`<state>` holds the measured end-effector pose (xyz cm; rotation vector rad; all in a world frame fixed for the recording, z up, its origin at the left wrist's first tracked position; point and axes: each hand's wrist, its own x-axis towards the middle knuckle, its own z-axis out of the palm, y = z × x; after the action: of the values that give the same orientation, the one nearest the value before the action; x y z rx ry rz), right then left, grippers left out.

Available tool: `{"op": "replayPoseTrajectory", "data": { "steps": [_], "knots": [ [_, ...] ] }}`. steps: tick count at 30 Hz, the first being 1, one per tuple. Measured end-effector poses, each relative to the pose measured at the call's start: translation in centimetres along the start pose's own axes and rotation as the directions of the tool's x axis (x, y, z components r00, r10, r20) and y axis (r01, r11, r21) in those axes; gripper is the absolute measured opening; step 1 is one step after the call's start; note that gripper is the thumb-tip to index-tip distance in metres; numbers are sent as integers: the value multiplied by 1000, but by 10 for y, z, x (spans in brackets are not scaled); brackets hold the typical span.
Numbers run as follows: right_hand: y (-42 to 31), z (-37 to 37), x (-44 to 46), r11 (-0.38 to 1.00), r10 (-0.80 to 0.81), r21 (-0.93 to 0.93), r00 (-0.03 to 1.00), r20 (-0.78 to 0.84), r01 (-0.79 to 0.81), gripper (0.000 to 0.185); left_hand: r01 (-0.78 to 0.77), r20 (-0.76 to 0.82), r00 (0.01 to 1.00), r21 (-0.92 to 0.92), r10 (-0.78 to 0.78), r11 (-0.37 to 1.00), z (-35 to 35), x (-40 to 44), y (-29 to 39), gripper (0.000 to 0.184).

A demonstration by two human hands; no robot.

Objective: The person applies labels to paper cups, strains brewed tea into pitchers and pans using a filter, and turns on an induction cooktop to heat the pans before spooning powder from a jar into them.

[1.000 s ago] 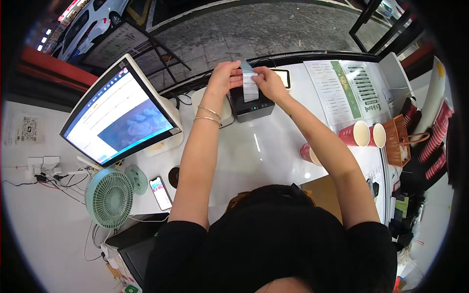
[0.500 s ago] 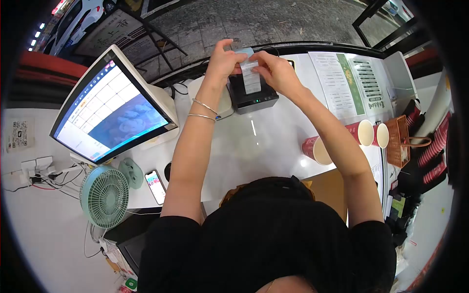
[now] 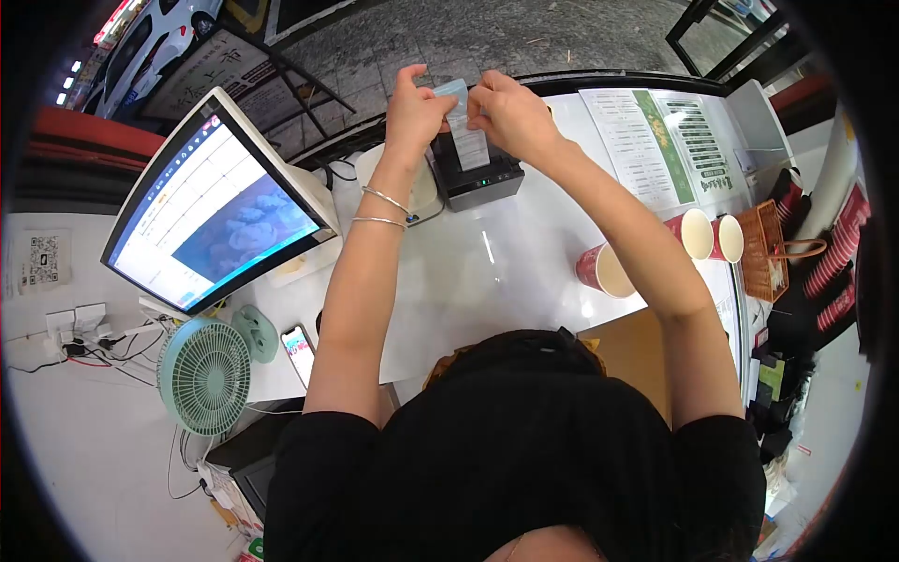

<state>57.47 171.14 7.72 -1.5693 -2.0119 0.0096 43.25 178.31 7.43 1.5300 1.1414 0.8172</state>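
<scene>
A white printed receipt [image 3: 471, 150] stands up from a black receipt printer [image 3: 482, 190] at the far side of the counter, its top end looking bluish. My left hand [image 3: 415, 114] grips the left edge of the paper near the top, with one finger sticking out. On the opposite edge, the bent fingers of my right hand [image 3: 515, 117] pinch the same strip. The fingertips of both hands are partly hidden. Left of the printer lies a flat white device [image 3: 423, 192], partly under my left wrist.
A monitor [image 3: 220, 211] stands at left, with a green fan [image 3: 204, 377] and a phone [image 3: 299, 354] below. Three paper cups [image 3: 592, 267] lie or stand at right, near a wicker basket [image 3: 766, 248]. Printed menu sheets [image 3: 637, 145] lie at the back right.
Both hands have shifted slightly up and left relative to the printer, and the right fingers have curled closer around the receipt's edge. The whole view has moved a little.
</scene>
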Motion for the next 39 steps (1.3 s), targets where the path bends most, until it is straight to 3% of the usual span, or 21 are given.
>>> {"op": "replayPoseTrajectory", "data": {
  "steps": [4,7,9,17,20,22,29,34,39],
  "knots": [
    [3,7,-4,1000,-25,4,994,-110,25,16,0,1,1000,-2,0,1000,-1,-2,1,62],
    [3,6,-1,998,-10,67,997,-79,15,11,-15,6,1000,23,15,1000,-2,-5,4,60],
    [1,-1,3,999,-28,-17,1000,9,28,11,-19,7,1000,24,18,1000,-2,-5,3,59],
    [-7,7,-13,984,-165,-69,986,-18,164,11,-24,-71,997,96,31,995,-1,-1,0,58],
    [-9,4,-19,991,-127,-40,992,10,127,13,-49,-62,997,41,52,998,-1,3,-6,60],
    [-5,1,-13,998,-59,-18,995,-74,58,15,-11,-18,1000,-8,11,1000,0,1,-1,59],
    [6,-2,3,988,-128,-81,989,76,135,15,-1,3,1000,-72,1,997,-3,-6,0,60],
    [6,-1,7,980,-163,-101,984,67,170,12,-65,-56,996,68,69,996,0,-1,-1,58],
    [1,0,-2,982,-170,-78,984,60,174,12,-83,-77,993,76,89,994,-2,2,-7,57]
  ]
}}
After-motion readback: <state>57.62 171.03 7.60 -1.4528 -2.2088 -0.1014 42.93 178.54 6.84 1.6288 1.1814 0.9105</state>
